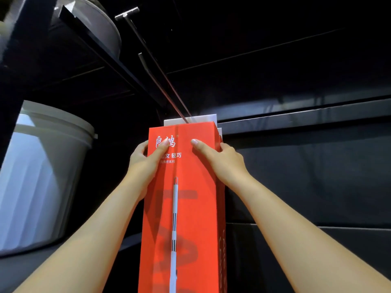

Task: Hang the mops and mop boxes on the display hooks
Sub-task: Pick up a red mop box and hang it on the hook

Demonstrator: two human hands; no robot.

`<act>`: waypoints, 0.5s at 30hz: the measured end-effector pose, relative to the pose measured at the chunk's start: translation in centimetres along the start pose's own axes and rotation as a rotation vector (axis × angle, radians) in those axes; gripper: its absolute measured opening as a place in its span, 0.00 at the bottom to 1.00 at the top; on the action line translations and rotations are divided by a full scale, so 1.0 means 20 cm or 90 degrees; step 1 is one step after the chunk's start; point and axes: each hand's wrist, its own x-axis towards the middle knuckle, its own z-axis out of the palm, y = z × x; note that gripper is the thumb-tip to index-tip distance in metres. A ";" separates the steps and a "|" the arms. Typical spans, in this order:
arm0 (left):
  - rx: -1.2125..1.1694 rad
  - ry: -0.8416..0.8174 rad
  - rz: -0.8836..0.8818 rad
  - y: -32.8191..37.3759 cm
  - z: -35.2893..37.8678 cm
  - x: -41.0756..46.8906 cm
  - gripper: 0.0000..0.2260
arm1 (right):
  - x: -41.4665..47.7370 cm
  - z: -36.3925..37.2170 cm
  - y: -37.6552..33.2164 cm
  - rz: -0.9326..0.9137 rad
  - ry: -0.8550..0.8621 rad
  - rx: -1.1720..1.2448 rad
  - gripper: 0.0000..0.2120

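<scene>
A tall red mop box (190, 208) with white lettering and a printed mop handle stands upright in the centre of the head view. My left hand (146, 159) grips its upper left edge, thumb across the front face. My right hand (218, 157) grips the upper right edge, thumb on the front and fingers behind. A long metal display hook (160, 68) runs from a T-shaped end at the top down to the box's top edge, where a white flap (203, 119) shows behind the red face. Whether the hook passes through the box's hanging hole is hidden.
A grey plastic bucket (42, 176) stands at the left on a dark shelf, and another grey tub (95, 24) sits higher up at the upper left. Black display panels and a horizontal rail (306, 119) fill the right side.
</scene>
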 end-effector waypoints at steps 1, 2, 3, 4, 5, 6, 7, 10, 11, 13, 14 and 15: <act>0.020 0.012 0.002 0.02 0.00 -0.01 0.27 | -0.01 -0.01 -0.01 0.014 -0.014 0.001 0.43; 0.044 0.025 0.003 0.04 -0.01 -0.02 0.30 | -0.03 -0.02 -0.03 0.034 -0.024 -0.007 0.43; 0.077 0.037 0.002 0.07 -0.01 -0.02 0.34 | -0.05 -0.03 -0.05 0.057 -0.027 -0.030 0.43; 0.117 0.050 0.002 0.08 -0.02 -0.03 0.37 | -0.07 -0.03 -0.06 0.079 -0.023 -0.063 0.45; 0.167 0.061 0.004 0.10 -0.04 -0.06 0.40 | -0.09 -0.02 -0.07 0.097 -0.016 -0.097 0.46; 0.225 0.070 0.010 0.11 -0.05 -0.09 0.41 | -0.12 -0.02 -0.07 0.112 -0.011 -0.132 0.48; 0.290 0.075 0.020 0.11 -0.06 -0.13 0.42 | -0.16 -0.02 -0.07 0.126 -0.009 -0.169 0.49; 0.497 0.055 0.059 0.09 -0.10 -0.30 0.44 | -0.35 -0.04 0.00 0.168 -0.010 -0.333 0.50; 0.560 0.021 0.069 0.06 -0.12 -0.36 0.44 | -0.44 -0.06 0.03 0.182 -0.010 -0.402 0.50; 0.653 -0.055 0.070 0.00 -0.15 -0.50 0.45 | -0.62 -0.14 0.10 0.222 -0.013 -0.531 0.49; 0.675 -0.082 0.069 -0.05 -0.16 -0.57 0.45 | -0.71 -0.18 0.14 0.246 -0.019 -0.592 0.49; 0.684 -0.102 0.066 -0.08 -0.18 -0.64 0.44 | -0.80 -0.23 0.17 0.272 -0.028 -0.650 0.49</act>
